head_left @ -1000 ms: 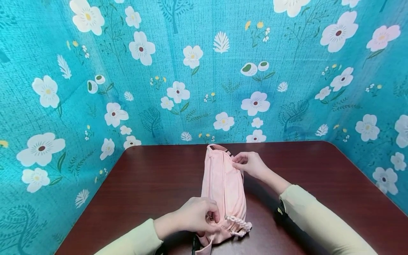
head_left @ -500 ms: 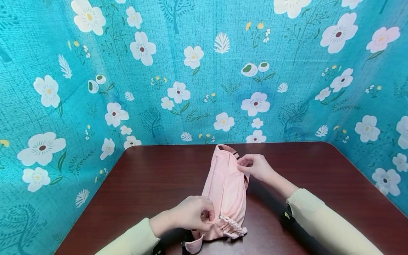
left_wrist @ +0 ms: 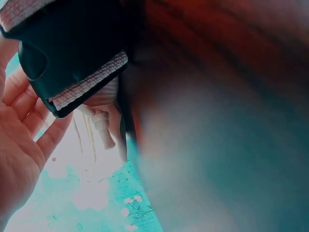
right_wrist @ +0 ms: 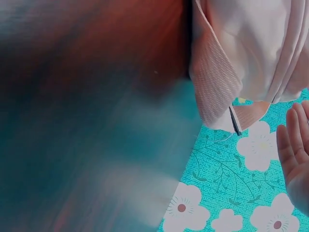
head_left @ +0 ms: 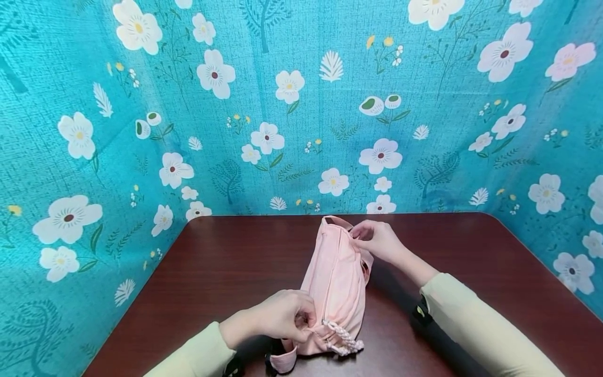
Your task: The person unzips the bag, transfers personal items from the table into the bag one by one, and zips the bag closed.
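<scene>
A pink waist bag (head_left: 325,277) lies lengthwise on the table, its far end leaning slightly right. My left hand (head_left: 285,315) pinches the fabric at its near end, thumb and fingers curled together. At the far right edge, my right hand (head_left: 380,243) pinches the top seam. Zippers run along the bag, and a braided cord pull (head_left: 343,337) hangs at the near end. In the left wrist view, a black buckle (left_wrist: 72,48) on the webbing strap shows close in front of my fingers. A folded strap (right_wrist: 217,82) hangs beside the bag in the right wrist view.
The dark red-brown table (head_left: 226,262) reaches back to a blue flowered cloth (head_left: 301,125), which surrounds it at the back and sides. A strap loop (head_left: 282,361) trails from the bag's near end towards the table's front.
The bag's far end has swung right with my right hand, while its near end and cord pull have shifted slightly left. Both hands keep their pinch on it.
</scene>
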`<act>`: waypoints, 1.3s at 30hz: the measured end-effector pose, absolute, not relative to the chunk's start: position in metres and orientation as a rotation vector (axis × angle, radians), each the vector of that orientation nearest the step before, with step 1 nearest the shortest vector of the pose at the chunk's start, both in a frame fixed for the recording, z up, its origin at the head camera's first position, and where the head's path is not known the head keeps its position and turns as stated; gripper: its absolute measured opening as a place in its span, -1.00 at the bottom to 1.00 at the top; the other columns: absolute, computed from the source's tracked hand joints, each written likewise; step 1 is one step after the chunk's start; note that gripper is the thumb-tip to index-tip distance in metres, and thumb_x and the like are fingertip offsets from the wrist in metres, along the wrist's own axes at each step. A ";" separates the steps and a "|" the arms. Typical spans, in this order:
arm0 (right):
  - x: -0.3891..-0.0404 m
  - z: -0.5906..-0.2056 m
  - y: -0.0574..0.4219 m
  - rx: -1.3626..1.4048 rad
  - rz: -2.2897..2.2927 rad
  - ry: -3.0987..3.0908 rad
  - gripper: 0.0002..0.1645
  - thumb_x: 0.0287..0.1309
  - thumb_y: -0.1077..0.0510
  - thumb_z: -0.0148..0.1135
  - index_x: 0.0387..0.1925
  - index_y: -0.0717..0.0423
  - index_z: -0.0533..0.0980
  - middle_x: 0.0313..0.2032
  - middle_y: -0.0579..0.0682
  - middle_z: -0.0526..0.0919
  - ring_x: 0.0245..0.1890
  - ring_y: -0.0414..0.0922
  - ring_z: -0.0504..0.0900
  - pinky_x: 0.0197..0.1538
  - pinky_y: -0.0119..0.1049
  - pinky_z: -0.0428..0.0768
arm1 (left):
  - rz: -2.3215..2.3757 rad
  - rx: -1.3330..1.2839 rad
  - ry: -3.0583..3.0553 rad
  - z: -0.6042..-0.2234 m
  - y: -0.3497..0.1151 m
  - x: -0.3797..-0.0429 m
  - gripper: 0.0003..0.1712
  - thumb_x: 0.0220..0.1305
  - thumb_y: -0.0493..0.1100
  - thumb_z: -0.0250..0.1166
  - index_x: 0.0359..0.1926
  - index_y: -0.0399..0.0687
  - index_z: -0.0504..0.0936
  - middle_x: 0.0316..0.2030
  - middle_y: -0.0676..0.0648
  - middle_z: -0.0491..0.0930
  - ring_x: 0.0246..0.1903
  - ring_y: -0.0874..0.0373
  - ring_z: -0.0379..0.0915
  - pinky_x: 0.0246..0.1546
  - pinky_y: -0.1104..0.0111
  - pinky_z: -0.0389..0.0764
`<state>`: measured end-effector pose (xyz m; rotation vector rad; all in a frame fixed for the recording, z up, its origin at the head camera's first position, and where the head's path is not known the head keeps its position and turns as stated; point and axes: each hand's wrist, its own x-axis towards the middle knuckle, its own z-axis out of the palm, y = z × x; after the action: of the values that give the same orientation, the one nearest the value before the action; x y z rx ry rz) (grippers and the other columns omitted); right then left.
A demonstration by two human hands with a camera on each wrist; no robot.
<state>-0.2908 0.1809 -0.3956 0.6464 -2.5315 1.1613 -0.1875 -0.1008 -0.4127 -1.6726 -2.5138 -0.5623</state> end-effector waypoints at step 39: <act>-0.311 -0.396 0.178 0.713 1.183 -2.679 -0.64 -0.10 0.28 0.34 -0.15 0.10 0.58 -0.51 -0.09 0.55 -0.47 -0.13 0.47 -0.45 -0.31 0.45 | -0.873 -1.591 -2.590 -0.425 -0.109 -0.197 -0.78 -0.29 -0.23 0.36 -0.60 0.16 0.50 -0.56 0.25 0.42 -0.52 0.39 0.32 -0.53 0.69 0.31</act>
<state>-0.3106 0.1778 -0.3957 0.7130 -2.6794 1.1832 -0.1966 -0.1093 -0.4251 -1.5911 -2.5902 -0.8727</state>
